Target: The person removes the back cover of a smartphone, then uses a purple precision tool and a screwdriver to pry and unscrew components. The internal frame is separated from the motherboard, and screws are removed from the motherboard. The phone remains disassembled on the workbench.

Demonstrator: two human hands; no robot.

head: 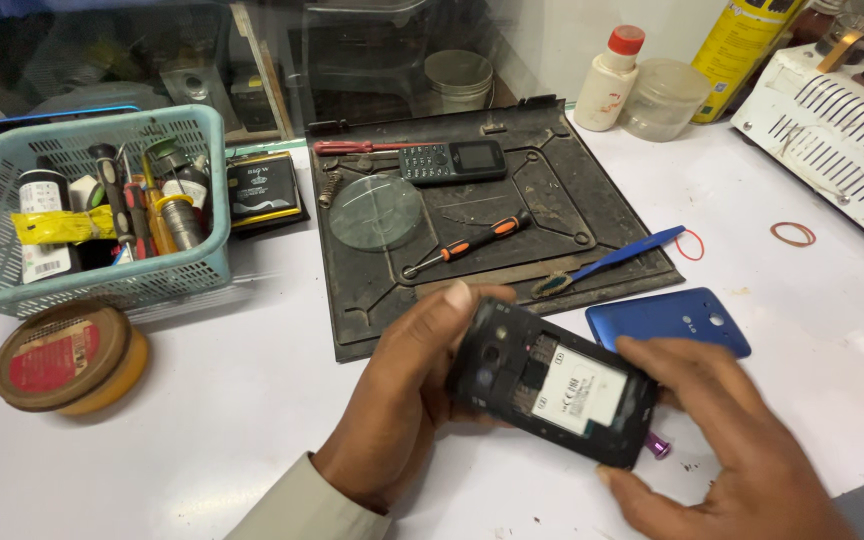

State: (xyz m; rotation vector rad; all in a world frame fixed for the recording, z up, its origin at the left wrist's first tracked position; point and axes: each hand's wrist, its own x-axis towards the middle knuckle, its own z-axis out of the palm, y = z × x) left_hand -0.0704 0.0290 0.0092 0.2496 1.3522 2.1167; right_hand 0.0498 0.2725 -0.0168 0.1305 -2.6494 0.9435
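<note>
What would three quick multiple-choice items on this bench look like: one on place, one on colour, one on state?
1. Where does the blue back cover lie?
A. In the basket
B. On the table beside the right hand
C. On the dark mat

2. What colour is the bottle's cap?
A. Red
B. Green
C. Black

3. What state is the phone in the hands?
A. Back off, inside bared
B. Fully closed
C. Lying alone on the table

Key: 1 B, it rests on the white table by that hand; 2 A, the cap is red; 3 A, both hands, left hand too, grip it with its label showing.
</note>
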